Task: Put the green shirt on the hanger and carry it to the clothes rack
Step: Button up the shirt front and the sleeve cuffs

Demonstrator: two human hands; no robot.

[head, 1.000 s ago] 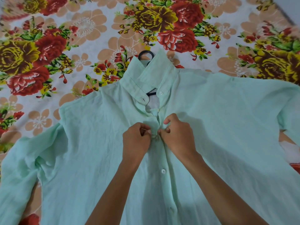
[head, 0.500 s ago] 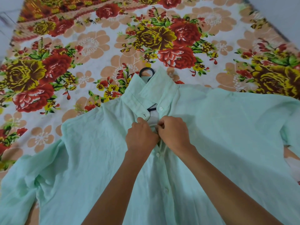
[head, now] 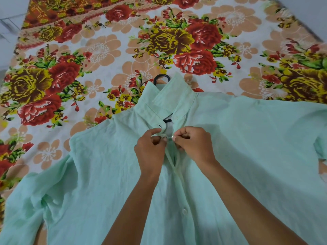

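Mid-bed, on the floral bedsheet (head: 99, 50), green shirt (head: 247, 156) lies flat, hanger (head: 161, 77) hook poking past the collar. Your left hand (head: 150, 149) and right hand (head: 194, 145) pinch opposite placket edges below the collar, likely buttoning so it stays hung.

A home bedroom: a bed (head: 106, 50) covered by a floral bedsheet (head: 177, 43) with red and yellow roses fills the view, with pale plain walls (head: 309, 7) at its far corners.
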